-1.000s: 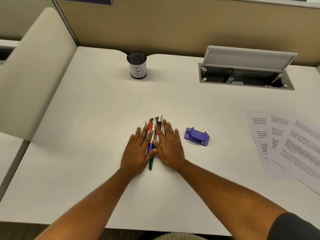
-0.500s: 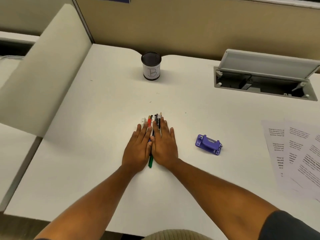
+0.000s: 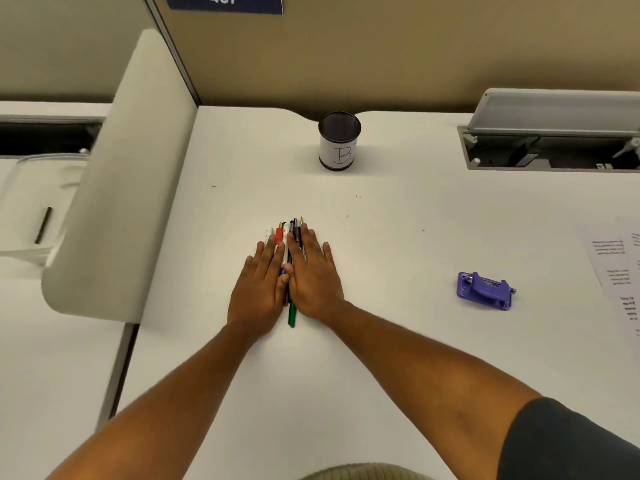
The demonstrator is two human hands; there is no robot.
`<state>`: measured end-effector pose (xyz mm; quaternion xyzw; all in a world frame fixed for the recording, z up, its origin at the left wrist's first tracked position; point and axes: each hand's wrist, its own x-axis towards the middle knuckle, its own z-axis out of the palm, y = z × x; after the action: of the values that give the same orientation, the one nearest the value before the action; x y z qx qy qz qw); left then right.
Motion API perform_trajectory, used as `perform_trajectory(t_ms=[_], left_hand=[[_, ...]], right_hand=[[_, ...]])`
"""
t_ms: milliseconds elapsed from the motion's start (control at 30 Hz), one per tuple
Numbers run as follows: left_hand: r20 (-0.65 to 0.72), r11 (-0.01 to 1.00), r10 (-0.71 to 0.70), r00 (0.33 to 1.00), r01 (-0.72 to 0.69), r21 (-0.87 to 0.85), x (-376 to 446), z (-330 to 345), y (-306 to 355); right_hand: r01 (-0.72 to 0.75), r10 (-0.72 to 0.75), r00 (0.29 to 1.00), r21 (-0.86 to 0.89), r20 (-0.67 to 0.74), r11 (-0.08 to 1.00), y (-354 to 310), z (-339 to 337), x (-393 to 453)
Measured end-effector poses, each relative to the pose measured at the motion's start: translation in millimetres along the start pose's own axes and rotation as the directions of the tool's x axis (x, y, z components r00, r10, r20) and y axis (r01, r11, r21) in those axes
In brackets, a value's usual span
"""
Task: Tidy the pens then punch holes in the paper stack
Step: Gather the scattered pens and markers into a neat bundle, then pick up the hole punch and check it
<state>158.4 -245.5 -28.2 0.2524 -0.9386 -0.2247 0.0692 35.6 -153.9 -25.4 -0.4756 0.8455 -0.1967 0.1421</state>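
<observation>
Several pens (image 3: 286, 233) lie bundled lengthwise in the middle of the white desk (image 3: 381, 341), their tips pointing away from me. My left hand (image 3: 258, 289) and my right hand (image 3: 313, 275) lie flat on either side of the bundle, fingers straight, thumbs touching over it. A green pen end (image 3: 292, 315) sticks out between my wrists. A black mesh pen cup (image 3: 339, 142) labelled "B" stands empty at the back. The purple hole punch (image 3: 485, 291) sits to the right. Printed paper sheets (image 3: 616, 271) lie at the right edge, partly cut off.
An open cable hatch (image 3: 554, 147) with a raised grey lid sits at the back right. A cream divider panel (image 3: 117, 174) bounds the desk on the left. A tan partition wall (image 3: 346, 57) runs along the back.
My hands have pressed closer together and the pens are bunched tighter. The view has shifted left, so the punch and papers sit farther right.
</observation>
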Motion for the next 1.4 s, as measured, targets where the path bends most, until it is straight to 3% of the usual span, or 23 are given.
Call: perform_trajectory(t_ms=[500,767,1000,1400], left_hand=[[-0.037,0.999,-0.036,0.999,0.035,-0.013,27.2,-16.7,-51.1],[-0.039,0.997,-0.038,0.998,0.035,-0.07,27.1,-23.3,-50.9],[-0.021,0.995,-0.091,0.996,0.092,0.04,23.0,-25.9,-41.7],[-0.077,0.992,-0.071,0.994,0.078,0.096,9.9,-15.5,6.9]], right_hand=[[0.025,-0.023,0.999,-0.031,0.041,0.999,-31.7,12.5,55.2],[0.034,-0.04,0.998,0.118,0.049,0.992,-25.4,1.5,54.2],[-0.023,0.01,0.999,0.298,0.046,0.954,-12.5,-17.0,36.7],[-0.086,0.099,0.994,0.245,-0.042,0.966,23.3,-51.7,-20.1]])
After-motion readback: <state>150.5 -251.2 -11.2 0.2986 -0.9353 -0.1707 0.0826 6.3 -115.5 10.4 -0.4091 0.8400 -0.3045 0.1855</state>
